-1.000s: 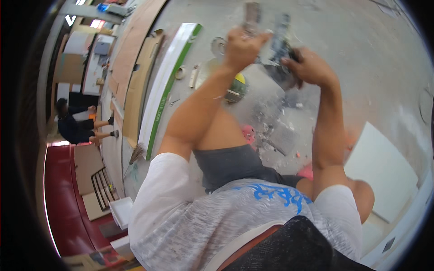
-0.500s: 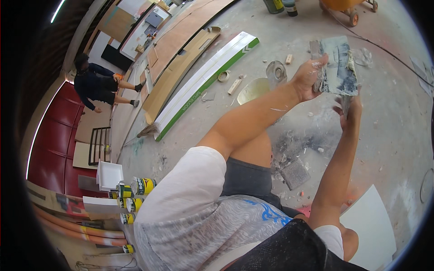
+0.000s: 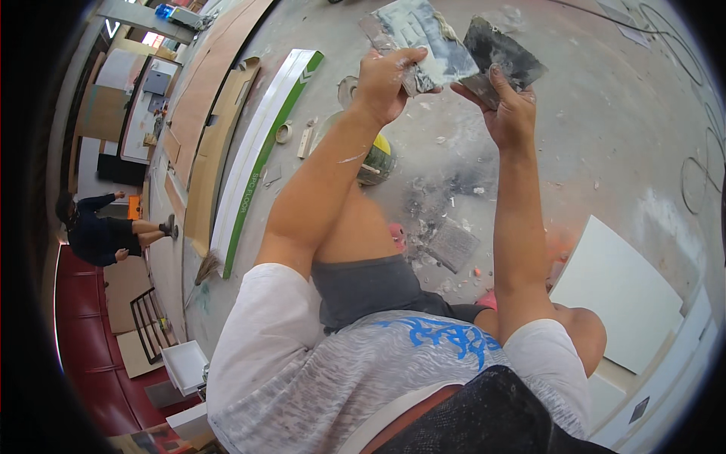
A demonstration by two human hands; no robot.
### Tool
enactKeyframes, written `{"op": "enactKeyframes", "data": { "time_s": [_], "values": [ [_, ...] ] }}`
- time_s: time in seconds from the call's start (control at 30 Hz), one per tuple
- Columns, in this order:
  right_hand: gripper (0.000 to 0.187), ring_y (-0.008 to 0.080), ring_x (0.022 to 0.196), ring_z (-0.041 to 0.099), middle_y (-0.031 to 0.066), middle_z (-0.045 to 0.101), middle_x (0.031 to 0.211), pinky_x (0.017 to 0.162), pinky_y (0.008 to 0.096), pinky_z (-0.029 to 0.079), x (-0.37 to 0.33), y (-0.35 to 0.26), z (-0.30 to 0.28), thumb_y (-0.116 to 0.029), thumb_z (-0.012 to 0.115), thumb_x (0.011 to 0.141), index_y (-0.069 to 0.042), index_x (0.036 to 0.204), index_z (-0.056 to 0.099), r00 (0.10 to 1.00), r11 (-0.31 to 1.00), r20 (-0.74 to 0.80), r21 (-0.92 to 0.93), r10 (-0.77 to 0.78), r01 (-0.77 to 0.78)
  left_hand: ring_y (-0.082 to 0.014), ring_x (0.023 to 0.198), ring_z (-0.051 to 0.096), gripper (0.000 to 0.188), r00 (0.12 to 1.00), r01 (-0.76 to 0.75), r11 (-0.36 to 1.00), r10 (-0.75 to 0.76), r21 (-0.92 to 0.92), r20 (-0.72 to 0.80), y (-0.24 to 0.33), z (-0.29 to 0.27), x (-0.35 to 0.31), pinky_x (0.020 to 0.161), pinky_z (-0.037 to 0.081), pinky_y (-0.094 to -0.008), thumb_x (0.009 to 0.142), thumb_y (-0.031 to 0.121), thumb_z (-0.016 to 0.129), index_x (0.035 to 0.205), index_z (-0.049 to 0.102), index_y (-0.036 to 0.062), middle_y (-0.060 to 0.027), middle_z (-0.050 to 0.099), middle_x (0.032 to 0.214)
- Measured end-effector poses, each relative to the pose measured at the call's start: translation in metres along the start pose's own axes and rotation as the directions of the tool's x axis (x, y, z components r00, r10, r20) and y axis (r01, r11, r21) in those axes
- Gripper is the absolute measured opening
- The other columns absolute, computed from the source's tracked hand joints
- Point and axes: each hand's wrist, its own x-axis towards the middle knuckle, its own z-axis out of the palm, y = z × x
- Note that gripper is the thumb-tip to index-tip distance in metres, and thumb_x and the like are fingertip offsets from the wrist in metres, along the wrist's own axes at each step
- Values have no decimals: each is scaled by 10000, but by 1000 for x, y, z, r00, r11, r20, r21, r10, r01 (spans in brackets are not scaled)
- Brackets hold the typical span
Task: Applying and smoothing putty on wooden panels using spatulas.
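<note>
My left hand (image 3: 383, 85) is closed round a wide, flat putty scraper (image 3: 431, 44), its face smeared with white putty over grey. To the right of it, my right hand (image 3: 512, 117) grips a second, darker putty scraper (image 3: 505, 59), with the thumb pressed on its face. Both scrapers are up in front of me with their near edges meeting or slightly overlapping; I cannot tell which. Behind my left forearm, a round dark container with yellow on it (image 3: 376, 160) is partly hidden.
On the floor at left lie a long white and green box (image 3: 261, 159), cardboard (image 3: 215, 163), a tape roll (image 3: 283, 134) and a small wooden block (image 3: 305, 142). A white board (image 3: 620, 291) lies at right, cables (image 3: 699, 178) beyond. A person (image 3: 102, 223) stands far left.
My right hand has brought its scraper out from behind the left one, to its right side. The view has shifted, and the person at far left has changed posture.
</note>
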Motion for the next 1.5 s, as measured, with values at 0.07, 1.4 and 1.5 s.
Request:
{"op": "enactKeyframes", "data": {
  "time_s": [0.07, 1.4, 1.5],
  "values": [
    [267, 281, 869, 589, 171, 546, 1018, 731, 445, 532, -5, 2, 11, -16, 490, 839, 30, 1095, 432, 999, 999, -4, 25, -46, 46, -265, 682, 618, 258, 1000, -11, 1000, 11, 28, -15, -3, 6, -6, 499, 548, -404, 724, -21, 534, 973, 484, -69, -163, 577, 857],
    [572, 342, 806, 573, 256, 490, 1084, 601, 464, 496, -15, -8, -11, -509, 547, 743, 3, 998, 543, 915, 867, -49, -303, 401, -396, -312, 1163, 394, 475, 954, 295, 955, -296, 28, 47, -14, 12, 4, 967, 299, -503, 895, 236, 423, 1312, 265, 73, -121, 369, 1304],
    [581, 339, 678, 585, 264, 473, 1090, 500, 415, 508, -23, 0, 3, -495, 542, 741, 20, 1010, 524, 938, 848, -330, -464, 103, -256, -309, 1147, 407, 469, 944, 311, 950, -309, 0, 115, -17, -13, 17, 952, 325, -491, 892, 242, 431, 1305, 282, 75, -123, 378, 1295]
  ]
}}
